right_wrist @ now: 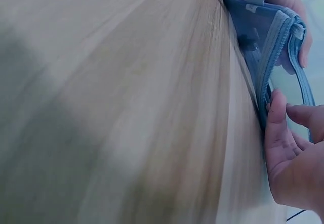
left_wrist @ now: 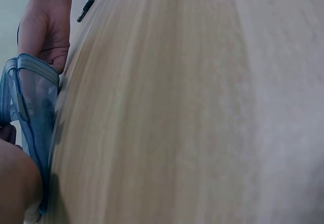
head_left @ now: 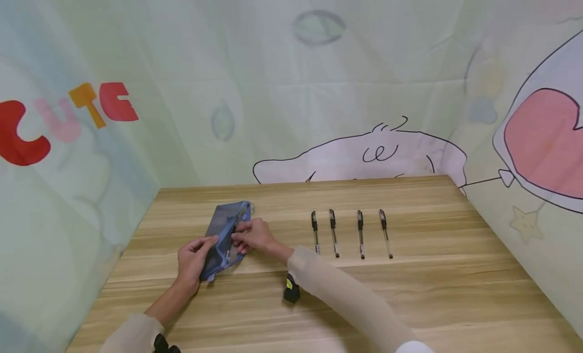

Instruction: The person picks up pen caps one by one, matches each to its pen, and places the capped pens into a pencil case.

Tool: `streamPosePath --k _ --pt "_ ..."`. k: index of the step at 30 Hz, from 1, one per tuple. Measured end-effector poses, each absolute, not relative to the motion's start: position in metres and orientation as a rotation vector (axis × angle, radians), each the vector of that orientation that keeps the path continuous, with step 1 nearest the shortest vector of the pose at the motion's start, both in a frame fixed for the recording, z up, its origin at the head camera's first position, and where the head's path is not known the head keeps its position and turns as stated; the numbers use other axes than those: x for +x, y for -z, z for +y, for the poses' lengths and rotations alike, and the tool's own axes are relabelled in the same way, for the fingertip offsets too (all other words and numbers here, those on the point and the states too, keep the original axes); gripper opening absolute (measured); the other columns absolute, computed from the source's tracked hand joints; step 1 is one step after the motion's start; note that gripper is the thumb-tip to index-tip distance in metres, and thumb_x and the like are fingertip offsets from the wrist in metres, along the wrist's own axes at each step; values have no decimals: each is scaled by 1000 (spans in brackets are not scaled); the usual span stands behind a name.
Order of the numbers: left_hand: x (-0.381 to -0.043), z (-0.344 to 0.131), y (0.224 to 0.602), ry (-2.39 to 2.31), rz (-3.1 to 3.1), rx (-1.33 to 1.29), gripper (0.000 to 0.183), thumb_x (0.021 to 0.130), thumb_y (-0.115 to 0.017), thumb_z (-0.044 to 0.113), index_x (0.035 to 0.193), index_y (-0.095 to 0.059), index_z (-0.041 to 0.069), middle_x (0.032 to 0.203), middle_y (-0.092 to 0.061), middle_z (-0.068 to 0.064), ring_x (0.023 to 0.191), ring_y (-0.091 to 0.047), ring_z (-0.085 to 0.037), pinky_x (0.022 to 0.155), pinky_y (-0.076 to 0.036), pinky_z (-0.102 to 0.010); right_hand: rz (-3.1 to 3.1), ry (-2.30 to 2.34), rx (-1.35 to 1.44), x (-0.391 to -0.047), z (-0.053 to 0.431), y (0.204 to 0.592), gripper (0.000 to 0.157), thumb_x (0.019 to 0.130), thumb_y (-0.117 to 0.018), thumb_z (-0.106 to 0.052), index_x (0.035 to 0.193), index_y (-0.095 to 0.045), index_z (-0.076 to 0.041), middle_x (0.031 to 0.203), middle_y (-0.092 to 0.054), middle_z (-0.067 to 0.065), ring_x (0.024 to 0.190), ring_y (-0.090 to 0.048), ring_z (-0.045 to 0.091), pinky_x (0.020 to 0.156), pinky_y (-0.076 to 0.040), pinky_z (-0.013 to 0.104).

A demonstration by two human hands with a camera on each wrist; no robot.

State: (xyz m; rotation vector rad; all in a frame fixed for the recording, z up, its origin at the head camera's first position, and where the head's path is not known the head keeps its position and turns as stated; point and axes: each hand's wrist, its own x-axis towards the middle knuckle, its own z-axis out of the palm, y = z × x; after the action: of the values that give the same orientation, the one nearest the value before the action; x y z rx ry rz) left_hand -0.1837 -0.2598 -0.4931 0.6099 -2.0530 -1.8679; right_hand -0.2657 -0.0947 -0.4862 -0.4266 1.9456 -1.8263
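A blue see-through zipper pouch [head_left: 224, 214] lies at a slant on the left of the table, its zipped mouth spread open. My left hand [head_left: 193, 259] pinches the near-left edge of that mouth between thumb and fingers. At the opening, my right hand [head_left: 257, 235] holds a dark pen [head_left: 231, 241], which lies along the mouth, partly covered by fingers and pouch. In the right wrist view, the thumb and fingers of my right hand [right_wrist: 298, 158] come together beside the zipper [right_wrist: 273, 52] of the pouch. A dark shape shows through the pouch wall there.
Several black-capped clear pens [head_left: 360, 234] lie in a row right of the pouch, caps toward the back. The wooden table [head_left: 432, 282] meets printed curtains [head_left: 282, 90] behind and at both sides. A black wrist device [head_left: 291, 290] hangs under the right sleeve.
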Motion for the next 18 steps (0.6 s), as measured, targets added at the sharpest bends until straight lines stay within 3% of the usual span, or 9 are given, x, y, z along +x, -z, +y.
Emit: streamPosePath --k 10,16,18 --pt "-186 -259 495 1892 -2047 616 11 90 -80 23 79 -81 26 71 -69 24 77 -58 1 69 -46 -13 1834 1906 -397 -261 -73 480 29 98 -65 0 123 -65 14 102 -71 37 49 -63 6 49 -55 18" --pt "-184 -260 493 1873 -2028 604 6 90 -80 20 87 -83 16 70 -69 25 76 -59 2 69 -45 -12 1856 1864 -387 -264 -51 472 31 99 -65 -7 124 -66 12 104 -72 34 52 -63 6 52 -55 18" --pt "-183 -260 493 1875 -2037 595 6 90 -79 21 87 -83 17 70 -69 25 76 -59 3 69 -45 -11 1880 1842 -384 -266 -38 471 30 100 -65 -9 123 -66 10 104 -73 32 55 -64 6 54 -56 18"
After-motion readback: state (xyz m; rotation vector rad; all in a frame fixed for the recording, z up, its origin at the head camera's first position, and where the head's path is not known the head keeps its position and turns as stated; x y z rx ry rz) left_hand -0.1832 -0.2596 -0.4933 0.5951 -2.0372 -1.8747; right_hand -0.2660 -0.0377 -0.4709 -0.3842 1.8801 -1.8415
